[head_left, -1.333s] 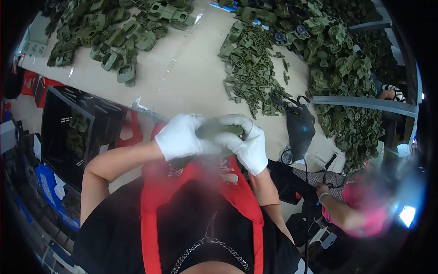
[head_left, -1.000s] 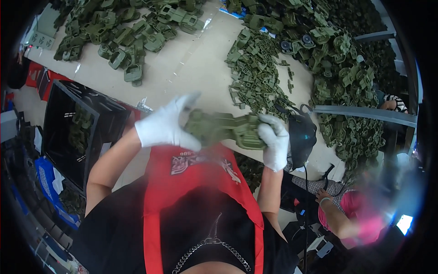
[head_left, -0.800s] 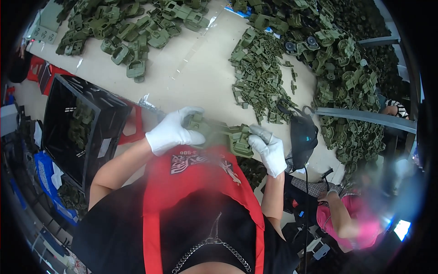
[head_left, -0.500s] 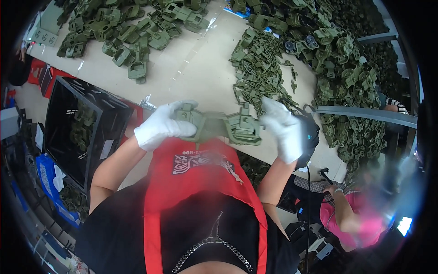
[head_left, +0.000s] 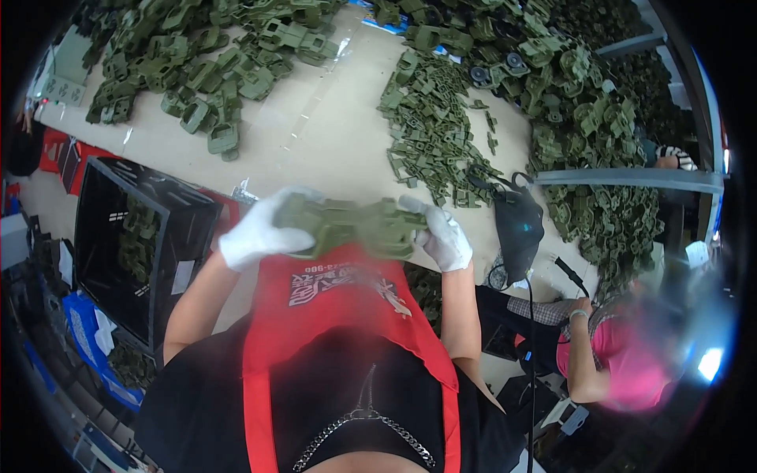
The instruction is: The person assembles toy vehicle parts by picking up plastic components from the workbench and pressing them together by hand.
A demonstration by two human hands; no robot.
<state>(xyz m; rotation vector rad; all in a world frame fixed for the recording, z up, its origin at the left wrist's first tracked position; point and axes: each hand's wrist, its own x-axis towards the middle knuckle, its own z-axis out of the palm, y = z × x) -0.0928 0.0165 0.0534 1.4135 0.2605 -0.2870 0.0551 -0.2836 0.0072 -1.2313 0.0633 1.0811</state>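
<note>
black crate (head_left: pixel 118 236) w/ a few green parts sat at far left, beside the table (head_left: pixel 331 134). left hand (head_left: pixel 256 232), white glove, was closed round the left end of a green moulded plastic piece (head_left: pixel 351 226), held at chest height over the table edge. right hand (head_left: pixel 443 234), also gloved, gripped its right end, fingers curled. piece looked stiff, light, prob. not slippery w/ cloth gloves; best held by both ends as here. loose green parts pile (head_left: pixel 430 130) lay beyond, bigger heap (head_left: pixel 583 118) further right.
</note>
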